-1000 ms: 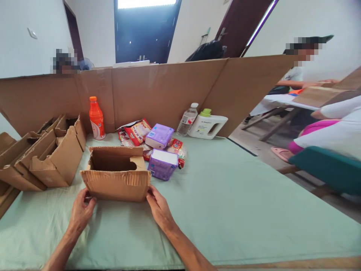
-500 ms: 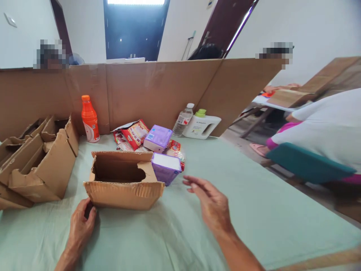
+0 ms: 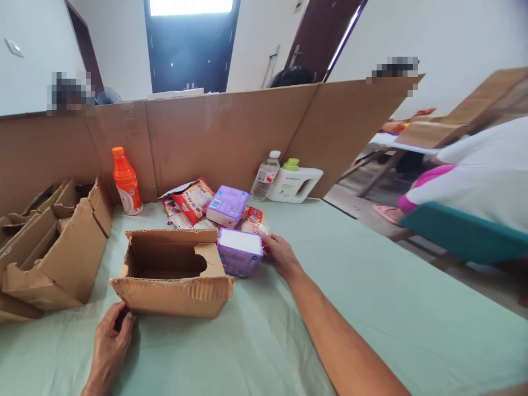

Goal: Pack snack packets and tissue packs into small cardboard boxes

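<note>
Head view showed the green-covered table (image 3: pixel 350 308), with an open-topped cardboard box (image 3: pixel 171 298) standing on it. At the box's near left corner, the left hand (image 3: pixel 111 338) was half curled, thumb apart; whether it gripped the cardboard could not be told. Just right of the box sat a purple pack (image 3: pixel 239 254); farther right of the box, the right hand (image 3: pixel 280 254) had loosely bent fingers at a red-labelled bag (image 3: pixel 254 216), its grip unclear.

Makeshift workroom: cardboard partition (image 3: pixel 231 129), cloth-covered table (image 3: pixel 371 291).
</note>
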Available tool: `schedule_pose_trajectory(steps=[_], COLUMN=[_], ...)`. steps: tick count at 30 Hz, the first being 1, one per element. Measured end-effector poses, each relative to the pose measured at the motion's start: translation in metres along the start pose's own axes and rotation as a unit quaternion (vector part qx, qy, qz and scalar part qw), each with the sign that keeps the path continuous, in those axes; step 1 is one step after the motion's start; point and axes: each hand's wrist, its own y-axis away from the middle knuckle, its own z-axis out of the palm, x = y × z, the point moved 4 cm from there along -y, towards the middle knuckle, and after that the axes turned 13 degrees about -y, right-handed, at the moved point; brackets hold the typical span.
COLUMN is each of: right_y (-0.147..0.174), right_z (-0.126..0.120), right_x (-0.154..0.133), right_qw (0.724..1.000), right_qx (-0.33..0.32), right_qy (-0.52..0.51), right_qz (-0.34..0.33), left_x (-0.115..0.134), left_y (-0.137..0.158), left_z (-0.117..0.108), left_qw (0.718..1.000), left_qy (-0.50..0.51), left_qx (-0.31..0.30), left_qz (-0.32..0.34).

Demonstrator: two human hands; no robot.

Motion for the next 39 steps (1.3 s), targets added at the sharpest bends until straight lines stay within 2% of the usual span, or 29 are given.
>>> schedule_pose_trajectory(steps=[6,10,13,17,21,26,32,34,36,38,39], right_y=[-0.01,-0.008,-0.003,0.01,0.034,0.084,0.159,0.186,0.213,0.235,0.242], right_z=[0.0,-0.008,-0.029,-0.067,-0.097,-0.115,-0.114,-0.11,-0.108,-0.11,-0.112], right_x=[0.007,0.002,-0.009,-0.033,-0.054,-0.051,-0.008,0.003,0.005,-0.004,-0.013], right_qw=[0.999,0.999,0.995,0.982,0.969,0.965,0.974,0.986,0.996,0.99,0.985], right_qx=[0.007,0.037,0.085,0.161,0.188,0.16,0.13,0.1,0.052,-0.006,-0.027], right_qy=[0.008,-0.018,-0.048,-0.089,-0.129,-0.174,-0.177,-0.133,-0.035,0.083,0.13], right_qz=[0.039,0.034,0.01,-0.047,-0.096,-0.11,-0.053,-0.002,0.068,0.113,0.112], left_x=[-0.007,-0.009,-0.01,-0.009,-0.007,-0.005,0.002,0.006,0.009,0.01,0.011], left_y=[-0.002,-0.003,-0.004,-0.004,-0.005,-0.003,-0.003,-0.004,-0.004,-0.003,-0.003], left_z=[0.001,0.003,0.003,0.004,0.005,0.005,0.001,-0.001,-0.002,-0.003,-0.004], left_qw=[1.0,0.999,1.0,1.0,1.0,1.0,1.0,1.0,1.0,0.999,0.999], left_qy=[0.011,0.024,0.023,0.02,0.023,0.019,0.009,0.001,-0.01,-0.018,-0.02], left_qx=[0.005,0.005,0.011,0.006,0.004,0.0,-0.017,-0.018,-0.023,-0.031,-0.034], left_qz=[-0.029,-0.021,-0.013,0.002,0.006,0.013,0.014,0.016,0.017,0.013,0.009])
